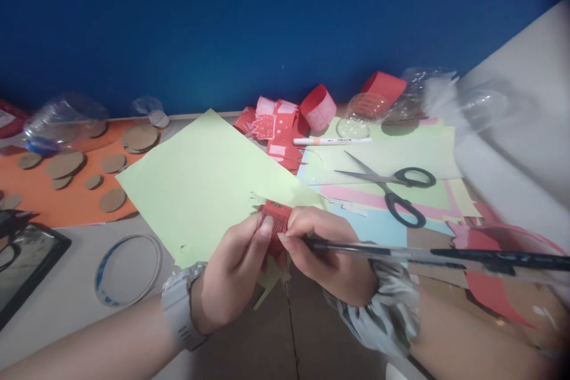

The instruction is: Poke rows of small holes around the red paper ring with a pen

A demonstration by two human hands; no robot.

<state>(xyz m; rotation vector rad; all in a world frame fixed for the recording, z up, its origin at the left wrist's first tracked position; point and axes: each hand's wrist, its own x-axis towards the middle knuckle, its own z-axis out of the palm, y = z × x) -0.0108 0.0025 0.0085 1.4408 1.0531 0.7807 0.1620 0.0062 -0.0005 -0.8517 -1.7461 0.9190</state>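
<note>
A small red paper piece (276, 219) with dark markings is between my two hands, over the near corner of a light green sheet (196, 178). My left hand (238, 264) is closed on its left side, thumb on top. At its right edge, the fingertips of my right hand (327, 249) pinch the red piece. A black pen (378, 250) also lies in my right hand, pointing right across the wrist. The undersides of both hands are hidden.
Open scissors (387, 181) and a white marker (332, 141) lie right of centre. Red paper cutouts (285, 124) stand behind. Cardboard discs (65, 164) rest on an orange sheet (27, 190) at left, near a tape ring (98, 276). Clear plastic (483, 107) is at right.
</note>
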